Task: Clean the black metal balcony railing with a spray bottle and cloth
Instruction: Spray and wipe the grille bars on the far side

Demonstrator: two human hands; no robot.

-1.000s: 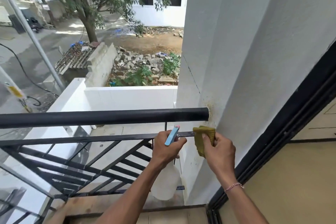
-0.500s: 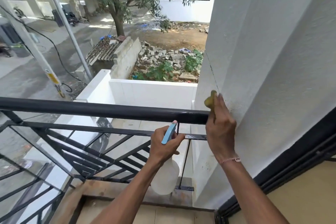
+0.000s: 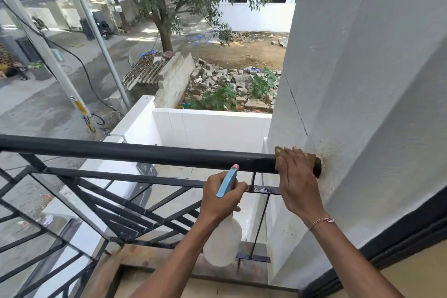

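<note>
Cloth [image 3: 280, 155] under right hand [image 3: 296, 184]

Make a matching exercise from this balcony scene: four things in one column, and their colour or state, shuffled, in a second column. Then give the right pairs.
Things:
1. cloth
2. spray bottle
3. top rail
4. wall

Colour or state:
A. gripped in the left hand, hanging below it
B. white, stained where the rail meets it
C. yellowish, pressed on the rail under the right hand
D. black, round

Pairs: 1-C, 2-A, 3-D, 4-B
</note>
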